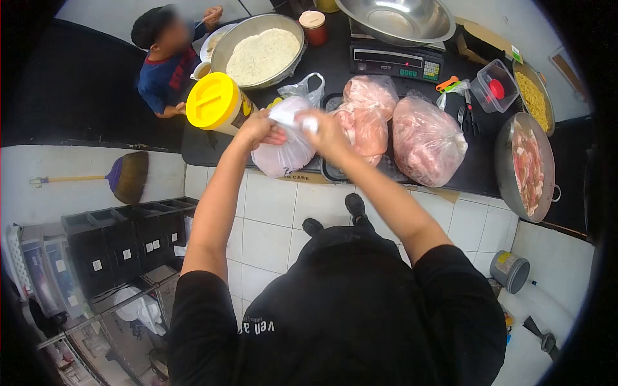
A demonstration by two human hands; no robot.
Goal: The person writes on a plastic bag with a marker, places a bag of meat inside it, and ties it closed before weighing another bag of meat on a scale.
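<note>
A white plastic bag (283, 156) with dark writing rests at the front edge of the black table, and both of my hands are at its top. My left hand (259, 128) touches the bag's left side, fingers apart and partly stretched out. At the bag's upper right, my right hand (325, 136) is closed round white, bunched plastic and smeared by motion. Just left of the bag stands a tub with a yellow lid (212, 101). To the right, a bag of raw meat (367, 122) lies on a black tray, beside a second bag of meat (428, 141).
Behind are a bowl of flour-like powder (264, 58), a red container (313, 29) and a scale (396, 63) bearing a steel bowl (399, 19). A pan of meat strips (528, 167) stands at right. Another person (167, 64) is at the table's left.
</note>
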